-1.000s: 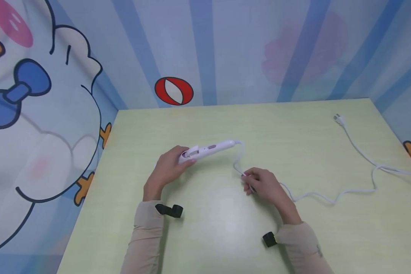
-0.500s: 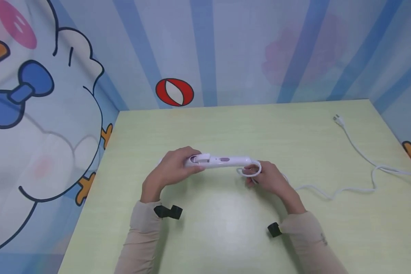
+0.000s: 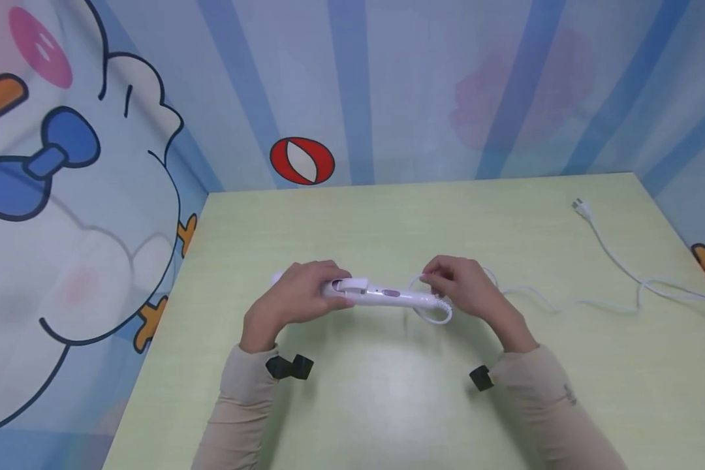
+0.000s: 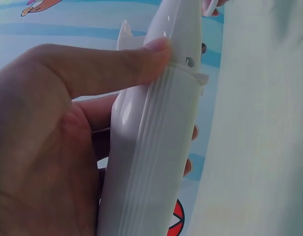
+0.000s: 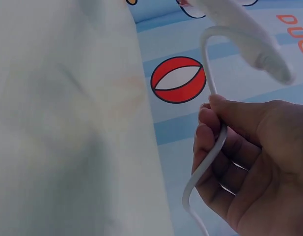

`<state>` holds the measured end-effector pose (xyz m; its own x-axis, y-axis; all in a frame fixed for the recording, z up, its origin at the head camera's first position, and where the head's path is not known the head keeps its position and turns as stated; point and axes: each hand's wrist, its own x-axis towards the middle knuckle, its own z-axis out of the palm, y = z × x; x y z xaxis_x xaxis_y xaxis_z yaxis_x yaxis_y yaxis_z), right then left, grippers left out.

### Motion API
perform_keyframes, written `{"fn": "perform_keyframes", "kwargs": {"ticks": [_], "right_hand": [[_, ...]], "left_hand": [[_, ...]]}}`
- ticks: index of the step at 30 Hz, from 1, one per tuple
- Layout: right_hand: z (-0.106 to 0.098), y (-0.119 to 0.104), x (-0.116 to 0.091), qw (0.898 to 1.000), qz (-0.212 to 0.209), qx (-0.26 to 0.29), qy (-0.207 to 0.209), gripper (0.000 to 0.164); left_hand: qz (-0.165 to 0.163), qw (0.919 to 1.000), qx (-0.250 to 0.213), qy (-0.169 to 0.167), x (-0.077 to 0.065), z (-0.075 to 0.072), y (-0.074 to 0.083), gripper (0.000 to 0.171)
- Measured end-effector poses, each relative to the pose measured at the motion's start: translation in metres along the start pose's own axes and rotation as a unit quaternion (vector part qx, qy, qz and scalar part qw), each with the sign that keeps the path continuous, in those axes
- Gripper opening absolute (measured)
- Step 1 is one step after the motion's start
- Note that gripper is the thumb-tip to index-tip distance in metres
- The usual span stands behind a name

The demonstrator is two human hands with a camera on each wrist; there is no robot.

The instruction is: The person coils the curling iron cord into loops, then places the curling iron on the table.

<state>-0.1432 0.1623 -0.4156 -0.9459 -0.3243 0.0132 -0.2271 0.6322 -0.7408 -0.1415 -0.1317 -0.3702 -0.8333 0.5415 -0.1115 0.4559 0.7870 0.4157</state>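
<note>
A white curling iron [image 3: 396, 298] with an oval button and a raised lever lies level above the table, its cord end pointing right. My left hand [image 3: 298, 297] grips its ribbed barrel [image 4: 151, 147], the thumb laid across near the seam. Out past the handle's end, my right hand [image 3: 469, 287] pinches the white cord [image 5: 205, 160] between thumb and fingers. The cord loops [image 3: 448, 316] around the handle's end. Part of the barrel is hidden by the left hand.
The cord runs right over the pale green table [image 3: 388, 411] and bends back to a two-prong plug [image 3: 580, 207] near the far right corner. Cartoon-printed walls [image 3: 411, 85] stand behind and beside the table. Small black cameras [image 3: 301, 367] sit at both wrists.
The iron's cord end has swung down and toward the right. My right hand has moved right and upward, bringing the cord round the handle's end into a loop.
</note>
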Motion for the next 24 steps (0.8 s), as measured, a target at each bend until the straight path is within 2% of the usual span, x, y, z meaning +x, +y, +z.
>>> {"fn": "perform_keyframes", "kwargs": {"ticks": [7, 14, 24], "right_hand": [[-0.01, -0.017, 0.002, 0.999, -0.024, -0.035, 0.023, 0.011], [-0.009, -0.029, 0.0, 0.999, -0.003, -0.043, 0.033, 0.012], [0.001, -0.035, -0.006, 0.998, 0.001, -0.027, 0.057, 0.014]], "left_hand": [[-0.027, 0.9988, 0.037, -0.012, 0.004, 0.003, 0.005, 0.04], [-0.054, 0.9973, 0.048, -0.011, 0.007, 0.004, 0.007, 0.04], [-0.091, 0.9943, 0.045, 0.031, 0.011, 0.013, 0.003, 0.042]]}}
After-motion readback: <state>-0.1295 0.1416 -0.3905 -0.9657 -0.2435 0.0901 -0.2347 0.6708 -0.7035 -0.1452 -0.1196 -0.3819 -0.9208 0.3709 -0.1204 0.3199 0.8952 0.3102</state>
